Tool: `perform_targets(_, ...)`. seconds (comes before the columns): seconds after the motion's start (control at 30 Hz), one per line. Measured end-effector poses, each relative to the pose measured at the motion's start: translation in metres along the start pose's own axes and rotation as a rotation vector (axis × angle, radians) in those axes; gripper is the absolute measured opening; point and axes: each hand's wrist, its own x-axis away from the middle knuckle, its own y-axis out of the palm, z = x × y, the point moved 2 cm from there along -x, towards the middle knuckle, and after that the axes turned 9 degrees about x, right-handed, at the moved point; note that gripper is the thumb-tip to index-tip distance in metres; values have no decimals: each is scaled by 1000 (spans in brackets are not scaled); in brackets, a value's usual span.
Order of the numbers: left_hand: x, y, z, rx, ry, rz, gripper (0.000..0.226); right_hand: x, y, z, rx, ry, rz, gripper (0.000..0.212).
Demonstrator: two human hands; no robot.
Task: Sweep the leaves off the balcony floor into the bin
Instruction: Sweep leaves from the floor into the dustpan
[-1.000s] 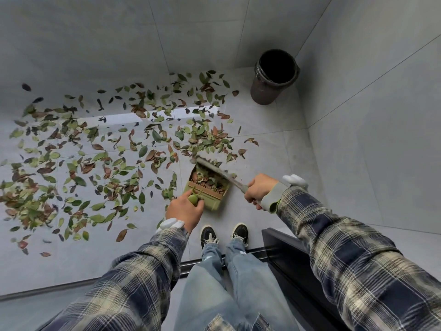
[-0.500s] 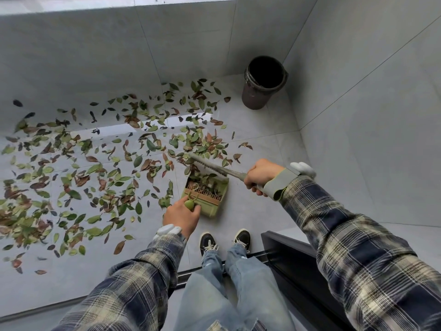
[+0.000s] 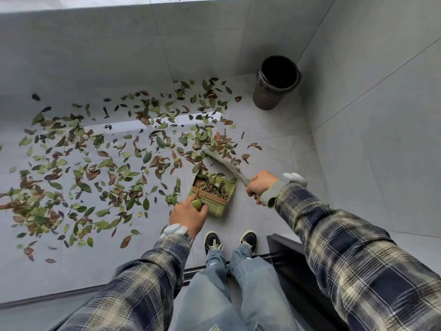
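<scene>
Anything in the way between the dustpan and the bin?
Nothing solid visible. Only scattered leaves lie on the floor between the dustpan and the bin; the brush in the right hand crosses beyond the pan's mouth. The bin has no lid.

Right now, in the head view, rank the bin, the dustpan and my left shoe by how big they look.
1. bin and dustpan: about alike; the bin stands farther off, so unranked.
2. left shoe: clearly smallest.
</scene>
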Motion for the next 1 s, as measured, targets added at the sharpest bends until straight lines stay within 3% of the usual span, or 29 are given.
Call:
perform_targets(0.17,-3,3,1,-10,-8,-9,29,31,-26,11,35,56,-101,24)
perform_targets(0.33,-2,3,1,-23,-23,-11,37,49,-53,4,5,35,-40,12)
perform_targets(0.67,-1,3,1,-34,-6,13,28,30,-45,-9,-64,-7,83,29)
perform_targets(0.8,-4,4,0,-41,-13,23,43,-6,-19,-6,-35,-34,100,54)
perform_targets(1.0,-5,4,1,-49,-13,26,48,4,6,1,5,9,-6,24)
